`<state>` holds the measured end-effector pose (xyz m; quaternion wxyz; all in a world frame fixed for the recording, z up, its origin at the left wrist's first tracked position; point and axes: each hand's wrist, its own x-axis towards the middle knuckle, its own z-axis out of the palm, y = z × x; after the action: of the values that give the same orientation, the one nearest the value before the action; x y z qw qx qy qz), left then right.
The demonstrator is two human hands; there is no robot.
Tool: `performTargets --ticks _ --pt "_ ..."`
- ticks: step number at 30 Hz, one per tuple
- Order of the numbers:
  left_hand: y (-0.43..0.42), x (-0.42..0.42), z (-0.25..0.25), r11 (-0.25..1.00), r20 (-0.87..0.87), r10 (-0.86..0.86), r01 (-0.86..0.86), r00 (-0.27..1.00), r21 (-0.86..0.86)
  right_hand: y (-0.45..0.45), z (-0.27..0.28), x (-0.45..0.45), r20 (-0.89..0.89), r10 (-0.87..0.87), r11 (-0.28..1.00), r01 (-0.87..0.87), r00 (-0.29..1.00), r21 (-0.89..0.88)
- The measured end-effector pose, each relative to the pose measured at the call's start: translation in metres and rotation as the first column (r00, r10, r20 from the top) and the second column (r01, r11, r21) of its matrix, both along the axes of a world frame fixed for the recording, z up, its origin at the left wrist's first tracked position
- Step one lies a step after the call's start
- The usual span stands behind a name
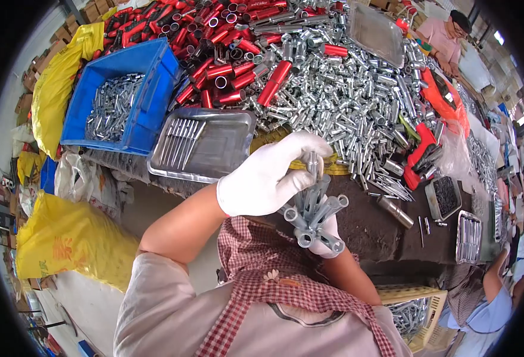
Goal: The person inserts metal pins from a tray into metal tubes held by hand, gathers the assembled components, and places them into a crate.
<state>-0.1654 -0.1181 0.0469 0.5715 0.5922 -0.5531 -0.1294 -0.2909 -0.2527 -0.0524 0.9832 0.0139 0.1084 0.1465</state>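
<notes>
My left hand (268,175), in a white glove, pinches the top of a silver metal tube (313,166) between thumb and fingers. Below it my right hand (328,239), also gloved, is wrapped round a bundle of metal tubes (311,217), mostly hidden behind them. Their open round ends fan out toward me. Just beyond my hands, a big heap of small silver metal parts (345,101) covers the table. To the left of my left hand lies a clear plastic tray (226,140) with several thin metal rods (180,143) lined up inside.
A blue bin (149,101) of metal parts stands at the left. Red tubes (220,71) are piled at the back. On the right are a red-handled tool (420,156), a small tray of dark bits (445,197) and a rod tray (469,238). Other people (443,35) work nearby.
</notes>
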Motion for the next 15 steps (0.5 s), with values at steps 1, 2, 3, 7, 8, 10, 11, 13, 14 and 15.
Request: performTargets --ticks 1,2,3,7,8,10,11,13,14,15 --pt "0.001 0.0 0.001 1.0 -0.005 0.005 -0.005 1.0 -0.003 0.003 0.009 0.001 -0.166 -0.054 0.994 0.038 0.985 -0.103" --pt "0.001 0.0 0.001 1.0 -0.008 -0.002 0.002 1.0 0.003 0.002 0.007 0.0 -0.171 -0.051 0.994 0.034 0.984 -0.105" --pt "0.002 0.0 0.001 1.0 -0.011 -0.01 0.01 1.0 0.01 0.001 0.003 0.0 -0.151 -0.042 0.995 0.028 0.988 -0.092" --pt "0.0 0.001 -0.004 0.999 -0.015 -0.026 0.026 1.0 -0.047 -0.004 -0.016 -0.002 -0.087 -0.041 0.995 0.032 0.995 -0.095" --pt "0.0 0.001 -0.006 0.999 -0.027 -0.011 0.009 1.0 -0.051 -0.003 -0.017 -0.002 -0.087 -0.04 0.995 0.032 0.995 -0.096" --pt "0.001 0.0 -0.006 0.998 -0.038 0.004 -0.006 0.999 -0.059 -0.004 -0.018 -0.003 -0.073 -0.056 0.995 0.05 0.996 -0.083" --pt "0.002 0.001 -0.005 0.999 -0.036 0.0 -0.002 0.999 -0.048 -0.006 -0.023 -0.003 -0.07 -0.057 0.995 0.05 0.996 -0.09" --pt "0.001 0.002 -0.005 0.999 -0.032 -0.007 0.006 0.999 -0.044 -0.011 -0.032 -0.003 0.095 0.018 0.991 -0.005 0.995 -0.135" --pt "0.001 0.002 -0.006 0.999 -0.048 -0.012 0.01 0.999 -0.035 -0.011 -0.031 -0.003 0.097 0.018 0.99 -0.004 0.995 -0.138" --pt "0.002 0.001 -0.007 1.0 -0.067 -0.015 0.013 0.998 -0.024 -0.01 -0.03 -0.004 0.087 0.022 0.996 -0.014 0.996 -0.09"
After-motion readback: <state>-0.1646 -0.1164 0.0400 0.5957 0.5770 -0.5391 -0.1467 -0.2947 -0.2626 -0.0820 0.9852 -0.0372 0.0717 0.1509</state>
